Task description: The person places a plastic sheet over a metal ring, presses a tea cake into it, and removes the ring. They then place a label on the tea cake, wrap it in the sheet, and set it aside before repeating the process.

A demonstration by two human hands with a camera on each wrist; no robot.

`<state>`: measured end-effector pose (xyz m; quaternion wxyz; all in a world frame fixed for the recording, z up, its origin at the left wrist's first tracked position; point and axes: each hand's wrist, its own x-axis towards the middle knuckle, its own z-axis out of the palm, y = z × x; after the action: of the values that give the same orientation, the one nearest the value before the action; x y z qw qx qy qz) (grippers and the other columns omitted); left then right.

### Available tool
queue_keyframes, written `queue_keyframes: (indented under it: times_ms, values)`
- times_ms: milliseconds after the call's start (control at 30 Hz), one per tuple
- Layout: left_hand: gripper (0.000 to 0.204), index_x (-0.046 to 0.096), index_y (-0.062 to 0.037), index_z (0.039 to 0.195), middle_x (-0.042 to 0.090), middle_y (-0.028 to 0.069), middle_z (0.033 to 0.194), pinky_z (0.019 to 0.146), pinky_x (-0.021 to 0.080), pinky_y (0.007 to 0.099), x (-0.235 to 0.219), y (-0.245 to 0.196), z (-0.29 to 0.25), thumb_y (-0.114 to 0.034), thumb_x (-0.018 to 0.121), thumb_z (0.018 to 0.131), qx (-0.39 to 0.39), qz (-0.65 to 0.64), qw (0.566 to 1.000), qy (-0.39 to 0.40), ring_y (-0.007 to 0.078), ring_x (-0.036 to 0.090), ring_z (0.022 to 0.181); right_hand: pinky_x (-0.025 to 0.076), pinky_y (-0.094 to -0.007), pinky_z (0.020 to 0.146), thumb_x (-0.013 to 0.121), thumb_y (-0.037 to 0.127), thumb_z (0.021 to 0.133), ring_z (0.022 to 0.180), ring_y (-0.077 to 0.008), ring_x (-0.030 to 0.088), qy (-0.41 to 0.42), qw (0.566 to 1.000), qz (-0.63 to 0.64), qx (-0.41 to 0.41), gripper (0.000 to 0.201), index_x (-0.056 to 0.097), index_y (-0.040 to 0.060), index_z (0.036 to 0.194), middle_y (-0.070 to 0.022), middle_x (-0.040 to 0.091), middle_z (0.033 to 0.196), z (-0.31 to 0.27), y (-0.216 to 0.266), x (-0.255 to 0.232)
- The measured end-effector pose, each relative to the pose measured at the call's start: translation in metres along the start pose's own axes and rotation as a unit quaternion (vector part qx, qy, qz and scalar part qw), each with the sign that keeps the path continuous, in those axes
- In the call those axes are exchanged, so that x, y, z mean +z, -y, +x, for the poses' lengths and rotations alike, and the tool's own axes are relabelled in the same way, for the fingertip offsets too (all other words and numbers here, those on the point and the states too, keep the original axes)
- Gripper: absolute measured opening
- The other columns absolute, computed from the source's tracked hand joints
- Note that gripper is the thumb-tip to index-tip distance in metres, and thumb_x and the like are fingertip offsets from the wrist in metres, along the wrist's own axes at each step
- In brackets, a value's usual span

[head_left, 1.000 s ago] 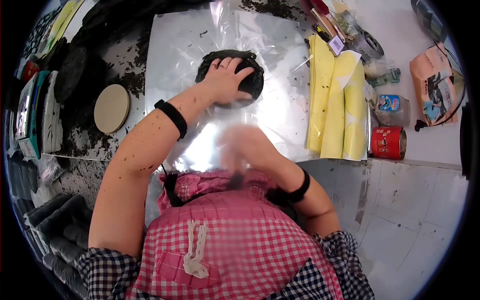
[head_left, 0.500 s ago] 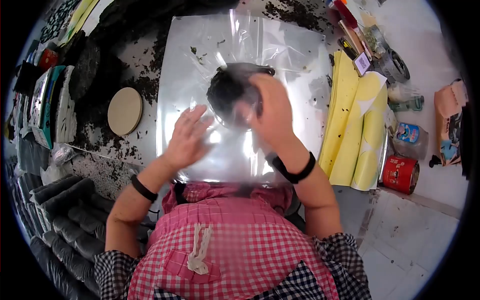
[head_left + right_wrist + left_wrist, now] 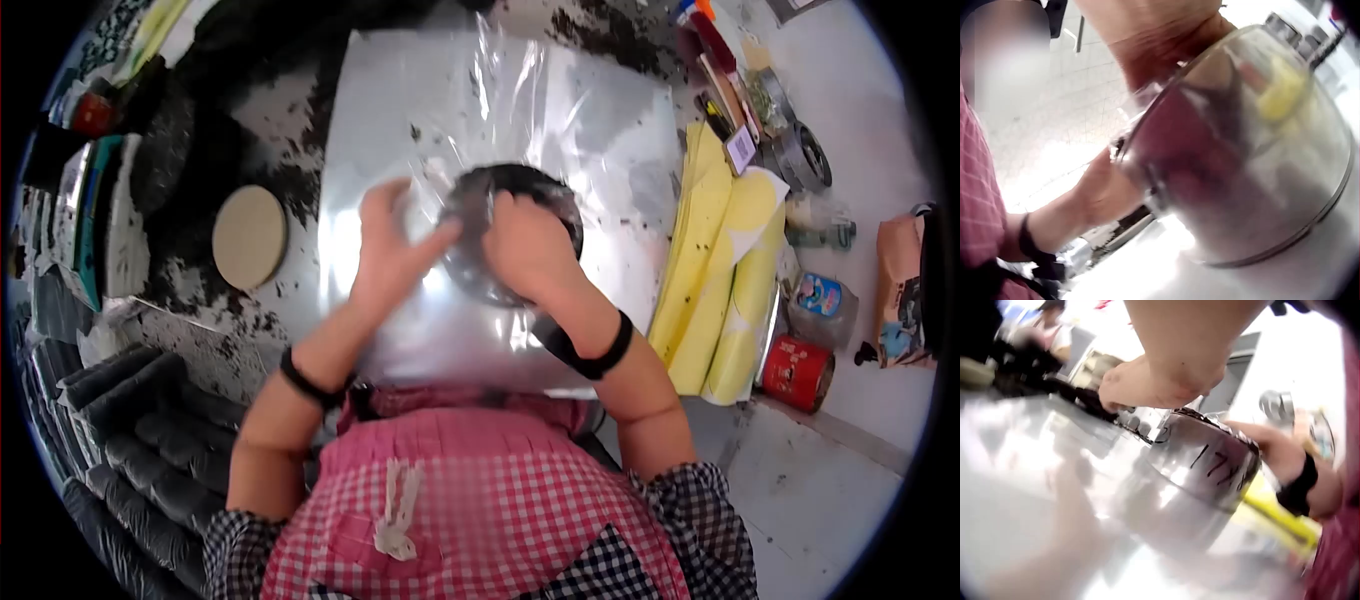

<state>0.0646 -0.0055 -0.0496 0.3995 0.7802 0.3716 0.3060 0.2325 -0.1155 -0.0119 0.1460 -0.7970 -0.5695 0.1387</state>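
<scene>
A round metal ring (image 3: 1197, 462) with handwritten marks on its side stands on a shiny metal sheet (image 3: 620, 160). Dark flaky material (image 3: 535, 182) shows at its top, and clear plastic film (image 3: 490, 85) spreads over it. At the ring's near side, my right hand (image 3: 535, 250) has its fingers curled in over the top, pinching the film. To the left is my left hand (image 3: 390, 240), thumb and fingers spread apart, the thumb reaching the ring's left edge. In the right wrist view the ring's wall (image 3: 1260, 206) is blurred and hides the right fingertips.
Left of the sheet lies a round beige disc (image 3: 250, 238) among dark crumbs. Yellow sheets (image 3: 690, 270) lie along the right, beside a red can (image 3: 797, 372), a clear jar (image 3: 825, 310) and a tape roll (image 3: 800, 155). Several black bags (image 3: 150, 440) are stacked at lower left.
The left hand first lay on the dark material, then lifted off to the left and is now beside the ring. The right hand has moved up from near the apron onto the ring.
</scene>
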Motion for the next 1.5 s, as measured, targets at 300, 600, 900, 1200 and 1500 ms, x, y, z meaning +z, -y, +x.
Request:
queue_keyframes:
  times_ms: [300,600,900,1200,1500]
  values:
    - [0.052,0.064,-0.0086,0.143,0.048,0.0102,0.159,0.124,0.03,0.0436,0.033,-0.02,0.07,0.003,0.06,0.092,-0.021,-0.221,0.934,0.279,0.0295,0.034,0.153,0.05,-0.0466,0.106,0.088,0.035,0.081,0.126,-0.0357,0.063,0.14,0.946,0.14,0.256,0.08,0.054,-0.0024,0.144,-0.0263,0.064,0.132,-0.119,-0.052,-0.099]
    - [0.025,0.071,-0.0058,0.092,0.059,0.0132,0.142,0.117,0.041,0.0523,0.026,-0.046,0.066,0.008,0.065,0.071,0.322,0.165,0.926,0.107,0.0407,0.05,0.138,0.047,-0.0467,0.11,0.084,0.02,0.082,0.13,-0.0355,0.059,-0.03,0.931,0.22,-0.289,0.049,0.07,0.002,0.125,-0.0153,0.067,0.133,-0.021,-0.075,-0.045]
    - [0.056,0.057,-0.0021,0.124,0.057,0.0174,0.133,0.101,0.05,0.0449,0.061,-0.048,0.035,-0.001,0.071,0.07,0.253,0.079,0.939,0.217,0.0388,0.06,0.117,0.052,-0.0407,0.093,0.076,0.01,0.081,0.104,-0.0311,0.065,-0.354,0.93,0.095,-0.026,0.031,0.071,0.0068,0.111,-0.0116,0.068,0.115,-0.042,-0.036,-0.038]
    - [0.093,0.04,0.0015,0.155,0.042,0.0227,0.161,0.128,0.023,0.0519,0.041,-0.074,0.049,-0.034,0.083,0.08,0.322,0.153,0.881,0.31,0.0368,0.035,0.154,0.053,-0.0489,0.095,0.064,0.0,0.084,0.113,-0.0384,0.064,-0.124,0.974,0.182,-0.043,0.041,0.063,0.004,0.125,-0.0183,0.067,0.122,-0.046,-0.047,-0.03]
    - [0.111,0.029,-0.0012,0.163,0.038,0.0238,0.164,0.128,0.015,0.0559,0.037,-0.076,0.053,-0.063,0.074,0.082,0.325,0.116,0.867,0.359,0.0386,0.029,0.157,0.055,-0.0484,0.085,0.064,0.016,0.09,0.102,-0.0385,0.066,-0.13,0.97,0.172,-0.109,0.027,0.067,0.0038,0.114,-0.0157,0.068,0.111,-0.03,-0.051,0.001]
